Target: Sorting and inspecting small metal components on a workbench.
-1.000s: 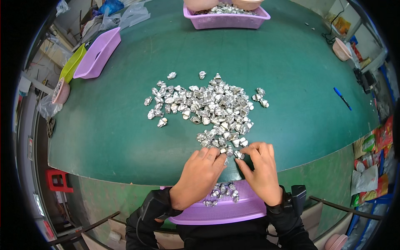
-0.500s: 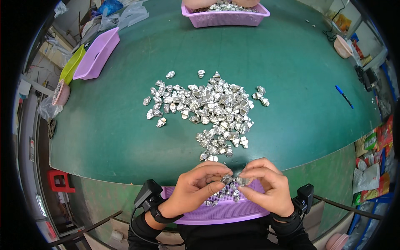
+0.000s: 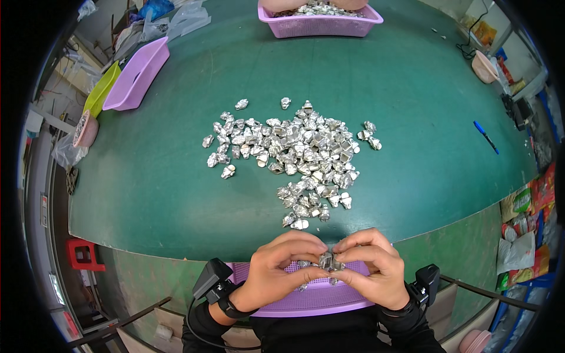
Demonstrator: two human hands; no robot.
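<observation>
1. Closest in, a shallow purple mesh basket [image 3: 318, 301] lies across the person's lap at the table's near edge, with a few silvery pieces partly visible in it beneath the hands.
2. Just above that basket, the left hand [image 3: 278, 267] pinches a small silvery metal piece [image 3: 324, 259] between thumb and fingers.
3. Facing it, the right hand [image 3: 375, 267] has its thumb and fingertips closed around silvery metal too, right beside the left hand's piece; fingers cover part of it, so whether the two grips share one piece cannot be told.
4. A little beyond the hands, on the green table [image 3: 153, 200], two loose pieces [image 3: 294, 222] lie side by side at the near end of the heap.
5. Farther on, the main heap of silvery pieces [image 3: 312, 147] spreads over the middle of the table, with strays at its left, right and far sides.
6. Well to the right of the heap lies a blue pen [image 3: 486, 137], slanted.
7. Toward the left edge stand a long purple basket [image 3: 143, 79] and a yellow-green basket [image 3: 101, 91], next to each other.
8. At the far side, another purple basket [image 3: 321, 27] holds more silvery pieces.
</observation>
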